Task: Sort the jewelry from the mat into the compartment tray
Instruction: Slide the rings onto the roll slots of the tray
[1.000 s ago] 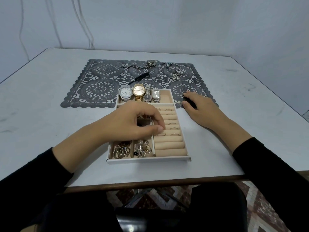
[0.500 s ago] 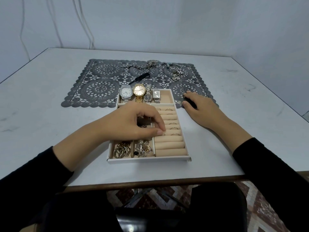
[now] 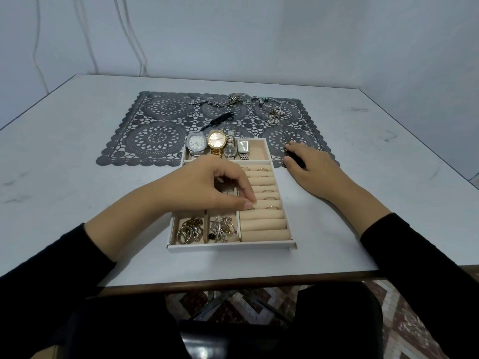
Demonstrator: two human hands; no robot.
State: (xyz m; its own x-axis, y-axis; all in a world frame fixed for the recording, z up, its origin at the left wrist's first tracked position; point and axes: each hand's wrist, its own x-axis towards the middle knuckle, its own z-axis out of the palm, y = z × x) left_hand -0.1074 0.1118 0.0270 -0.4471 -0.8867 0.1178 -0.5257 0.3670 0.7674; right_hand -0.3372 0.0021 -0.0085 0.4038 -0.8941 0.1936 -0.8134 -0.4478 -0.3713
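The white compartment tray (image 3: 233, 246) stands on the table in front of the dark lace mat (image 3: 155, 136). Several watches (image 3: 216, 141) fill its back compartment, and several rings sit in the beige ring rolls (image 3: 264, 221). My left hand (image 3: 207, 185) hovers over the tray's middle. Its thumb and forefinger pinch together at a slot in the rolls, on what seems to be a small ring hidden by the fingertips. My right hand (image 3: 313, 167) rests relaxed on the mat's near right corner, beside the tray. Chains (image 3: 236, 98), a pearl piece (image 3: 276, 115) and small rings (image 3: 191, 114) lie on the mat.
A black clip (image 3: 219, 119) lies on the mat behind the watches. Gold pieces (image 3: 190, 230) and silver pieces (image 3: 223, 228) fill the tray's two front left compartments. The table's front edge runs just behind my forearms, and a wall stands beyond the table.
My left fingertips have shifted slightly right and down onto the ring rolls. My right hand has stayed where it was.
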